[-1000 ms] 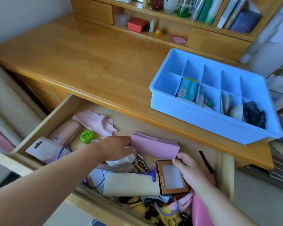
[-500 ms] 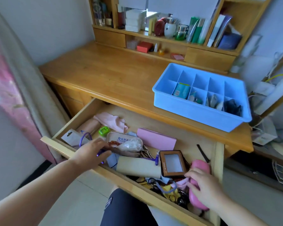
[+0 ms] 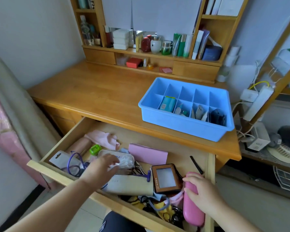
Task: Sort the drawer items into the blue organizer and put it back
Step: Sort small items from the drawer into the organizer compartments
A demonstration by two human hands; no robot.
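The blue organizer [image 3: 182, 127] stands on the desk at the right, with a teal packet [image 3: 167, 102] and small items in its near compartments. Below it the drawer [image 3: 57, 173] is pulled out and cluttered. My left hand [image 3: 100, 168] reaches over a clear plastic bag [image 3: 126, 160] on a tin, its fingers stretched out and blurred. My right hand [image 3: 203, 190] grips the upper end of a pink case [image 3: 192, 215] at the drawer's right front. Between my hands lie a beige pouch [image 3: 129, 185] and a brown framed box [image 3: 166, 178].
Also in the drawer are a pink cloth [image 3: 102, 138], a green clip [image 3: 95, 149], a pink flat pouch [image 3: 147, 154], a purple cable [image 3: 72, 163], a black comb [image 3: 196, 164] and tangled cords at the front. The shelf [image 3: 157, 54] behind the desk holds bottles and boxes.
My left hand has moved right from the drawer's front left corner to above the plastic bag. My right hand went from the brown box to the pink case and stays there. The view has pulled back.
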